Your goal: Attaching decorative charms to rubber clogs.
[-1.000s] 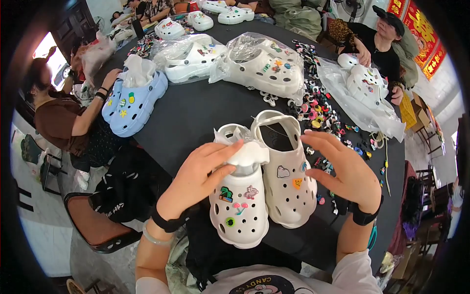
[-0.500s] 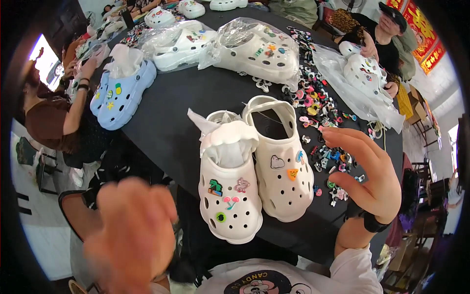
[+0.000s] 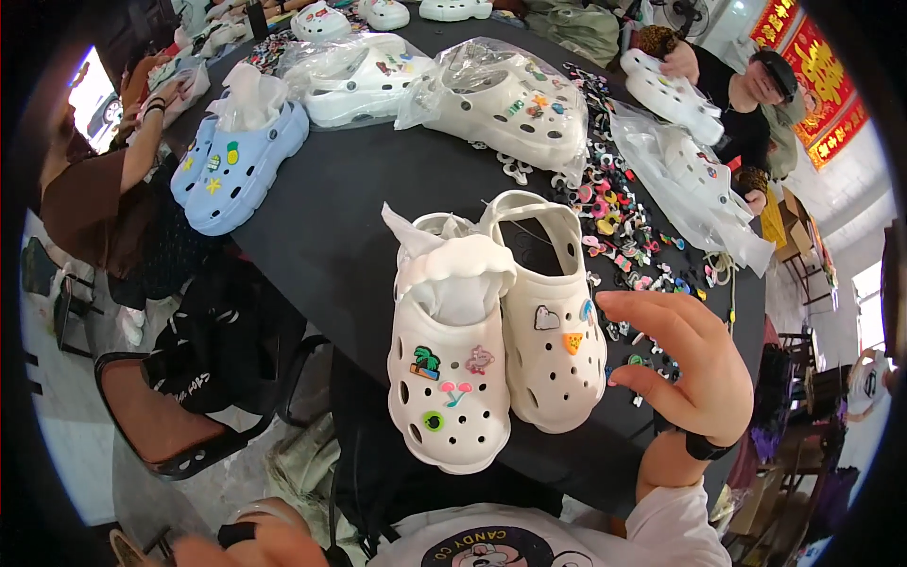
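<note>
A pair of cream clogs stands on the black round table (image 3: 340, 227) in front of me. The left clog (image 3: 451, 378) is stuffed with white paper and carries several small charms. The right clog (image 3: 551, 321) has a heart charm and an orange charm. My right hand (image 3: 685, 364) hovers just right of the right clog, fingers spread, holding nothing. My left hand (image 3: 255, 546) is down at the bottom edge near my lap, only partly seen, away from the table.
Loose colourful charms (image 3: 614, 208) are scattered right of the clogs. Bagged white clogs (image 3: 501, 104) and a pale blue pair (image 3: 236, 161) lie farther back. Other people sit at the left (image 3: 104, 189) and far right (image 3: 746, 104). A chair (image 3: 161, 416) stands at lower left.
My left hand lifted off the left clog and dropped down to my lap. My right hand pulled back slightly from the right clog. The clogs stayed in place.
</note>
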A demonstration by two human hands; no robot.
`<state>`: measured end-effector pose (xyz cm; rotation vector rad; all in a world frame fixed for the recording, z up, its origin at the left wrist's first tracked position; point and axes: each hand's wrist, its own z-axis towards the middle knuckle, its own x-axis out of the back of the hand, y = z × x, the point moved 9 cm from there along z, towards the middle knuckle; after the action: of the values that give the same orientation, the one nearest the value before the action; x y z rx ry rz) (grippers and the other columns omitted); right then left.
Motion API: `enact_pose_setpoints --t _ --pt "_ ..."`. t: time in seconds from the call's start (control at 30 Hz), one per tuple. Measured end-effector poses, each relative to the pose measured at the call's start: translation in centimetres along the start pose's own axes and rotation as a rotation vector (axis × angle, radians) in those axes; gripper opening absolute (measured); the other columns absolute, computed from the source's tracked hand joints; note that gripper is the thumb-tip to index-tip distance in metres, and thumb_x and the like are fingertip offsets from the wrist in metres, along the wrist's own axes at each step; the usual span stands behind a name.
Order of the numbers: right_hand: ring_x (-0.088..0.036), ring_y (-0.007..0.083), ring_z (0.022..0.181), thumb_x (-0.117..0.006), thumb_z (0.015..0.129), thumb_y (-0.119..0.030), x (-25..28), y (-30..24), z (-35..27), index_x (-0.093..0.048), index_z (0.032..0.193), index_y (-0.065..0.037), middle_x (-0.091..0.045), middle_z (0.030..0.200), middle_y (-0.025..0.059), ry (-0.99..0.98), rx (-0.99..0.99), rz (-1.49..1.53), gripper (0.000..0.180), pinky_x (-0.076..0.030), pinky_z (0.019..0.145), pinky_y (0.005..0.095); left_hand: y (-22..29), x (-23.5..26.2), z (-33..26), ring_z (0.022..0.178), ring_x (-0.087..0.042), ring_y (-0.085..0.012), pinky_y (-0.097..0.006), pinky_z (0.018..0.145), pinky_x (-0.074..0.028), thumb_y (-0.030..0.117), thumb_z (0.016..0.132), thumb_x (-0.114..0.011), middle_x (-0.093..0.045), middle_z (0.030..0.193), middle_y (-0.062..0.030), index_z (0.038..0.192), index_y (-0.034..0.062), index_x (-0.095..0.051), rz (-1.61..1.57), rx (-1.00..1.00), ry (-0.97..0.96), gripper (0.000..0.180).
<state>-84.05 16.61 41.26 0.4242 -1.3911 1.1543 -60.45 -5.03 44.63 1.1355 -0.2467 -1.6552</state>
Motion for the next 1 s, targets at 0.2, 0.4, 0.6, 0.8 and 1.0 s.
enact_pose_setpoints --t 0.2,0.4,0.6,0.8,1.0 --pt "-0.064 0.0311 0.103 -0.077 0.074 -0.016 -1.8 -1.6 1.0 -0.061 0.122 -0.001 -0.066 0.12 0.0129 -0.098 0.038 0.011 0.053 -0.05 0.084 0.0387 -10.8 -1.5 12.2 0.074 -0.051 -0.0289 -0.045 0.082 -0.04 0.043 0.087 -0.057 -0.049 0.08 -0.0076 0.079 0.0145 -0.051 0.343 0.019 -0.106 0.03" --pt "-0.065 0.0243 0.078 -0.074 0.079 -0.023 -5.0 -3.7 1.5 -0.063 0.107 -0.01 -0.067 0.091 0.0046 -0.137 0.115 0.005 0.032 -0.05 0.064 0.0358 -11.8 1.6 7.0 0.067 -0.05 -0.0259 -0.037 0.073 -0.039 0.028 0.078 -0.072 -0.05 0.068 -0.0037 0.07 0.0112 -0.05 0.751 0.052 -0.23 0.029" --pt "-0.061 0.0225 0.055 -0.064 0.09 -0.042 -10.7 -5.7 0.0 -0.054 0.078 -0.01 -0.054 0.063 0.0024 -0.401 0.142 0.014 0.035 -0.045 0.045 0.0346 -17.3 6.3 1.1 0.063 -0.046 -0.0244 -0.036 0.059 -0.035 0.017 0.064 -0.086 -0.046 0.063 -0.0044 0.065 0.0078 -0.046 1.17 0.249 -0.346 0.041" --pt "-0.063 0.0225 0.052 -0.061 0.093 -0.035 -13.7 -6.2 -0.2 -0.056 0.084 -0.004 -0.058 0.058 0.0058 -0.43 0.171 0.105 0.032 -0.045 0.045 0.0338 -19.8 7.6 0.4 0.06 -0.042 -0.0246 -0.035 0.053 -0.032 0.01 0.061 -0.086 -0.041 0.066 -0.0068 0.067 0.0061 -0.044 1.178 0.325 -0.33 0.042" --pt "-0.063 0.0223 0.051 -0.064 0.089 -0.026 -14.1 -5.9 0.2 -0.059 0.08 -0.004 -0.058 0.055 0.0051 -0.407 0.196 0.152 0.025 -0.045 0.045 0.0337 -20.0 6.2 -0.6 0.061 -0.049 -0.0292 -0.038 0.05 -0.04 0.008 0.071 -0.078 -0.043 0.065 -0.0085 0.07 0.0051 -0.049 1.375 0.163 -0.497 0.029"
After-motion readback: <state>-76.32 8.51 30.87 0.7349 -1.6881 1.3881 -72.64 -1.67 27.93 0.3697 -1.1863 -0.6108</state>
